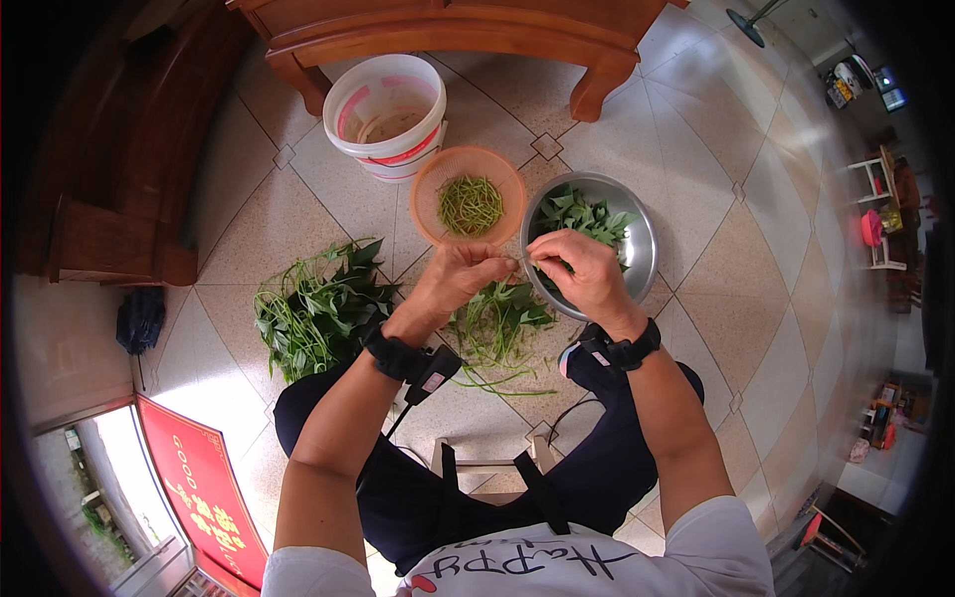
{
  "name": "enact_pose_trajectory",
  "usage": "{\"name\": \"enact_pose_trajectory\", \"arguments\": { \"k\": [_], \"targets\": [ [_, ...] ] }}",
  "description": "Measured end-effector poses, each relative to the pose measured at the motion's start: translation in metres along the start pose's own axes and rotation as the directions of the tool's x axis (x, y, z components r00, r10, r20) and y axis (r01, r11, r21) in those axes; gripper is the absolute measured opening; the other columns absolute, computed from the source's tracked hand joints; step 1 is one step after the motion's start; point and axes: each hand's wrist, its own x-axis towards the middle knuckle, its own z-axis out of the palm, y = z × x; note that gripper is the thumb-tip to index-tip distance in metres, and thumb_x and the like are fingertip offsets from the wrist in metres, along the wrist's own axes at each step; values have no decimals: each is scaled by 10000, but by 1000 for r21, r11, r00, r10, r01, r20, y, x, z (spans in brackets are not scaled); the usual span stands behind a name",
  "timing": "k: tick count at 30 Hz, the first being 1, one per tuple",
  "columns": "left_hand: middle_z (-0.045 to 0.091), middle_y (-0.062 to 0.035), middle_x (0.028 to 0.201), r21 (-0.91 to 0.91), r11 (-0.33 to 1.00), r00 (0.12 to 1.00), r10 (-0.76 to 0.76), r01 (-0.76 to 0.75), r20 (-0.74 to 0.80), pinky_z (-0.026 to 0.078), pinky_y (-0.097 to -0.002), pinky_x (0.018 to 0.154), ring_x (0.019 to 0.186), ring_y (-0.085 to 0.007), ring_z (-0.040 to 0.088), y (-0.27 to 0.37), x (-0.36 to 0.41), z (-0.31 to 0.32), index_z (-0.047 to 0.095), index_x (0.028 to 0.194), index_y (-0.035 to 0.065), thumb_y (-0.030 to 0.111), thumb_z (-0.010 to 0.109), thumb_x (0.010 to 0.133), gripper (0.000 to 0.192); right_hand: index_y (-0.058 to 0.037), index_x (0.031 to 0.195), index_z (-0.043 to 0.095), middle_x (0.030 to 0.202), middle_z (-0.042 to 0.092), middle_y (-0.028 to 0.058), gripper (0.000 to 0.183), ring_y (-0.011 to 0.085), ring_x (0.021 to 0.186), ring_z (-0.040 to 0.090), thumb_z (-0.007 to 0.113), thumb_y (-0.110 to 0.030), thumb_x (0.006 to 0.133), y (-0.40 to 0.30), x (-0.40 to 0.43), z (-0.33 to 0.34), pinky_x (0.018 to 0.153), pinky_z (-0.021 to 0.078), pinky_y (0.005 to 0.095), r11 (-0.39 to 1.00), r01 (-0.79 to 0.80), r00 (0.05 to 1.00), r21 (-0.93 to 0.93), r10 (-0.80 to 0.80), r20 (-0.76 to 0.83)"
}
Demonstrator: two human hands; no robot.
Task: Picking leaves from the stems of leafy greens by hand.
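My left hand (471,276) and my right hand (578,270) face each other, fingertips pinched and close together. Something thin and pale, perhaps a stem, seems to lie between them; it is too small to be sure. Beneath my right hand stands a steel bowl (647,254) with green leaves (586,216) in it. An orange plastic colander (427,200) holds cut green stems (471,206) just beyond my left hand. Between my wrists, stripped stalks and some leaves (498,321) are spread on the floor. A larger heap of leafy greens (321,313) lies to the left.
A white plastic bucket (403,160) stands behind the colander, near a wooden table (462,33). Wooden furniture (127,239) and a folded dark umbrella (140,319) are at the left. A red mat (198,477) lies by the doorway. My knees flank the stalks.
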Motion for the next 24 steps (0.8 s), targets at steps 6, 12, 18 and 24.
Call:
{"name": "enact_pose_trajectory", "arguments": {
  "k": [6, 12, 18, 24],
  "targets": [
    [638, -25, 755, 20, 1000, 1000, -19, 19, 1, 401, -230, 757, 743, -74, 551, 4, -2, -4, 658, 837, 6, 185, 605, 793, 192, 5, 807, 550, 775, 600, 106, 140, 226, 683, 605, 630, 41, 697, 7, -2, -5, 574, 492, 283, 998, -15, 999, -63, 13, -29],
    [641, -25, 789, -22, 1000, 1000, 3, -3, -1, 403, -237, 780, 781, -83, 550, 5, -2, -6, 659, 885, 3, 185, 618, 792, 209, 24, 868, 569, 764, 613, 83, 132, 149, 678, 608, 616, 24, 745, 9, -3, -8, 566, 480, 243, 921, -389, 915, -33, 382, -129],
    [638, -28, 847, -60, 997, 999, 42, -43, -20, 413, -233, 789, 813, -83, 552, 8, -2, -4, 646, 951, 3, 180, 621, 802, 232, 17, 899, 589, 704, 574, 11, 126, 55, 594, 529, 609, -63, 804, 5, -1, -3, 511, 434, 189, 534, -673, 735, 511, 562, 380],
    [613, -11, 840, -150, 980, 992, 126, -127, -18, 418, -221, 736, 792, -74, 531, 5, 1, 2, 634, 945, 9, 165, 605, 822, 201, 17, 892, 590, 674, 540, -4, 154, 45, 553, 483, 591, -126, 833, 5, -6, 14, 476, 393, 173, 293, -676, 708, 676, 512, 486]
  ]
}}
